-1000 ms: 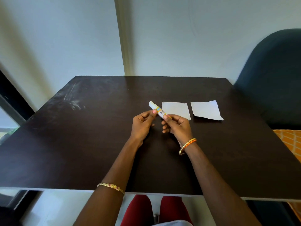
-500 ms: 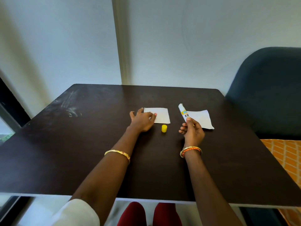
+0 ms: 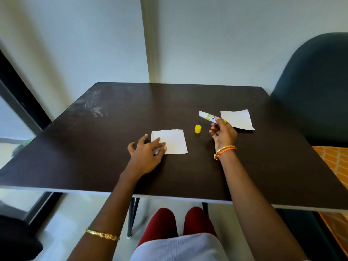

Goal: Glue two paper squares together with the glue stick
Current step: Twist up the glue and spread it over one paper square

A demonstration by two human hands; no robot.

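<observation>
Your left hand (image 3: 146, 154) lies nearest on the dark table (image 3: 94, 157), fingers spread wide, with the fingertips pressing the near left corner of one paper square (image 3: 170, 141). A little farther and to the right, the yellow cap (image 3: 198, 128) stands alone. Beside it, your right hand (image 3: 223, 133) is closed around the uncapped glue stick (image 3: 208, 116), which is tilted to the far left. The second paper square (image 3: 237, 120) lies farthest, just behind that hand.
</observation>
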